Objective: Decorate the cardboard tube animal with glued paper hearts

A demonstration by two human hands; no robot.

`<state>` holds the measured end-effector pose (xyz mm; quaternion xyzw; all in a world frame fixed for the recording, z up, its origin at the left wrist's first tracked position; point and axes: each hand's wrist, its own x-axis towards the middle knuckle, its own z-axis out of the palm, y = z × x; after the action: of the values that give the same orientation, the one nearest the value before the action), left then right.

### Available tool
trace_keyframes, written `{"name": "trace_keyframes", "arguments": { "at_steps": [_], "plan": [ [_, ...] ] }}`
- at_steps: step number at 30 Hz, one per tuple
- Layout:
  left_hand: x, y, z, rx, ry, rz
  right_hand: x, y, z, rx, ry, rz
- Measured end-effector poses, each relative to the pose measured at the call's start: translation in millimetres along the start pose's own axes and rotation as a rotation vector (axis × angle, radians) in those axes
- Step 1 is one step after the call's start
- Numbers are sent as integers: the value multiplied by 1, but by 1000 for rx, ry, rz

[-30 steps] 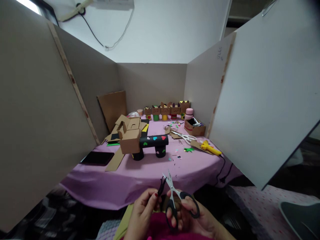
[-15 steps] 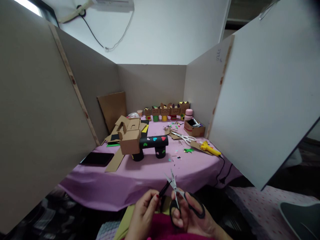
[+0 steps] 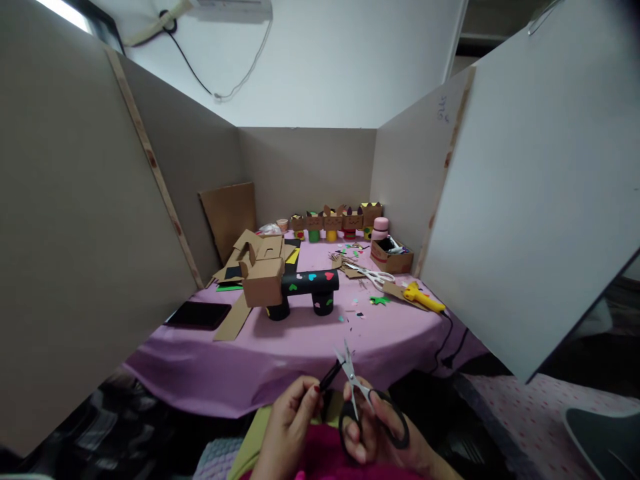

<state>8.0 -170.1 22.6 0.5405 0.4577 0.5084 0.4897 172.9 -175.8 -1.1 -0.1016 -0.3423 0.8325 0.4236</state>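
Observation:
Low in the head view, above my lap, my left hand (image 3: 295, 412) pinches a narrow black strip (image 3: 330, 376), probably paper. My right hand (image 3: 377, 427) has its fingers through the black handles of a pair of scissors (image 3: 351, 377). The blades are parted and point up and away from me, with the strip's far end at the blades; whether they touch it I cannot tell. Beyond my hands on the table stands a cardboard animal figure with a box head (image 3: 263, 283) and a black tube body (image 3: 310, 283) dotted with coloured hearts.
A yellow glue gun (image 3: 423, 298) lies on cardboard at right, its cord running off the edge. Near it are white-handled scissors (image 3: 375, 275), a green paper piece (image 3: 380, 301) and a box of supplies (image 3: 393, 259). A dark tablet (image 3: 197, 315) lies left. Several box-headed figures (image 3: 333, 223) line the back.
The whole view has shifted slightly. My hands keep nearly the same pose, with the strip and the parted scissors still held close together.

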Motion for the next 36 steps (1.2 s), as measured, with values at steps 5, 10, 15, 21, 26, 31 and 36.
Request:
{"name": "trace_keyframes", "arguments": {
  "at_steps": [5, 10, 15, 21, 26, 31, 36],
  "plan": [
    [1, -3, -1, 9, 50, 8, 1, 1, 3, 51, -1, 44],
    [0, -7, -4, 27, 64, 17, 1, 4, -3, 19, -27, -27],
    [4, -16, -13, -21, 139, -29, -5, -5, 5, 6, 90, -147],
    [3, -17, -13, -302, 117, -111, -8, -8, 2, -265, 212, -92],
    [2, -9, -6, -584, 106, -211, -10, 4, -18, -419, 71, 45],
    [2, -7, -3, -637, 120, -260, -10, 5, -19, -475, 15, 31],
    [1, -10, -2, -607, 55, -310, -7, -3, -8, -402, -2, 14]
  ]
}}
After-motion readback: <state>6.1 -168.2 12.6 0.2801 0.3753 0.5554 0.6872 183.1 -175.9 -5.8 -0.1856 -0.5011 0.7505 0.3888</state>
